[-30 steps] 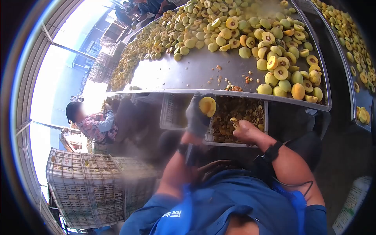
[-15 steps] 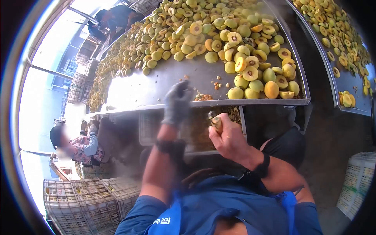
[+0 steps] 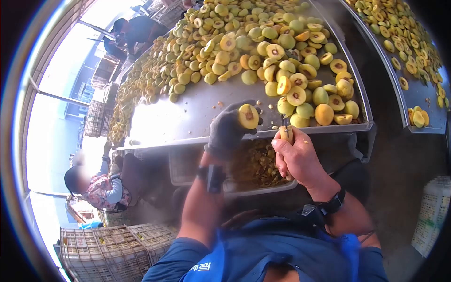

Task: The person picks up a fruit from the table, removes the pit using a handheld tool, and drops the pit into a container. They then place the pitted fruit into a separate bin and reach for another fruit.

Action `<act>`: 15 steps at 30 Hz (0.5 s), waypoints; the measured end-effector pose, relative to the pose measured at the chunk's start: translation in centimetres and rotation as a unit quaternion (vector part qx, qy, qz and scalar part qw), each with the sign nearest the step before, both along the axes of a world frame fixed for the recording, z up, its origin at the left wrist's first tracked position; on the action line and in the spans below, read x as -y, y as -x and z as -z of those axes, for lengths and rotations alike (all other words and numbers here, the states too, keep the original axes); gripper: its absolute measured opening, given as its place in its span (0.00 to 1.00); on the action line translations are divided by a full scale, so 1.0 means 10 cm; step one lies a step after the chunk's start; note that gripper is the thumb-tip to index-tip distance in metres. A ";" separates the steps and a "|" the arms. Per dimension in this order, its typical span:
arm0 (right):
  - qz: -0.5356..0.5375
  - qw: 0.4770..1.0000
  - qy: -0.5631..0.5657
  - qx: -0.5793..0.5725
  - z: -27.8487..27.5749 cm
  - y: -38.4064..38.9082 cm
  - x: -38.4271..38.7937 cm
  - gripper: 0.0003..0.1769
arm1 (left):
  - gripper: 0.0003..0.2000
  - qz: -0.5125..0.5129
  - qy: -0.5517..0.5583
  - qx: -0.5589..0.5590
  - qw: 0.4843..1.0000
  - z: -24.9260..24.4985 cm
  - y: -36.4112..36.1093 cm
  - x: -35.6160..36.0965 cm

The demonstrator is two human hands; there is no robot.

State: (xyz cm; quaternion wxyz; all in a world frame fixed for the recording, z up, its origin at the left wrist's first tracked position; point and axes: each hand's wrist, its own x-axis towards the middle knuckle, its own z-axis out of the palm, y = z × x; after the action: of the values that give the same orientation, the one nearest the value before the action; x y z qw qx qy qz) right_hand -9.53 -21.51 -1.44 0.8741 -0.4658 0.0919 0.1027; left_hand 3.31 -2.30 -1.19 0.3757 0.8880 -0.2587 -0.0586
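Note:
My left hand [image 3: 224, 132], in a grey glove, grips a yellow-green peach half [image 3: 249, 117] by its edge. Its cut face, with a brown centre, points up toward me. My bare right hand [image 3: 301, 159] is closed around the light-coloured handle of a small pitting tool [image 3: 286, 133]; the slim dark tip points away from me. The two hands are apart, both at the front edge of the metal table [image 3: 188, 113]. Just beyond the tool lies a heap of peach halves [image 3: 296, 96], some cut side up. Small pale bits lie on the table near the fruit.
Below the table edge, a bin [image 3: 268, 167] holds pitted scraps. A second metal table [image 3: 425, 110] with peach halves stands at right. Plastic crates [image 3: 105, 251] sit at lower left, another crate [image 3: 432, 216] at right. One person [image 3: 105, 185] works at left, another [image 3: 141, 30] farther back.
My left hand, empty-looking and blurred over the table before, now has a peach half in it. My right hand has shifted right with the tool, its tip now pointing away from me.

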 end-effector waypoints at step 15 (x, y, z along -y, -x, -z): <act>-0.083 0.988 0.110 0.070 0.12 0.02 -0.46 0.10 | 0.18 -0.094 0.468 -0.270 0.837 0.01 0.83 0.02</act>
State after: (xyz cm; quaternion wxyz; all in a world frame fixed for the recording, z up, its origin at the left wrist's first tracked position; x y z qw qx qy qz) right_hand -9.73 -16.93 -2.59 0.8103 -0.5709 0.0025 0.1318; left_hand -5.01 -2.55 -1.31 0.8047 0.5758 -0.0589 -0.1320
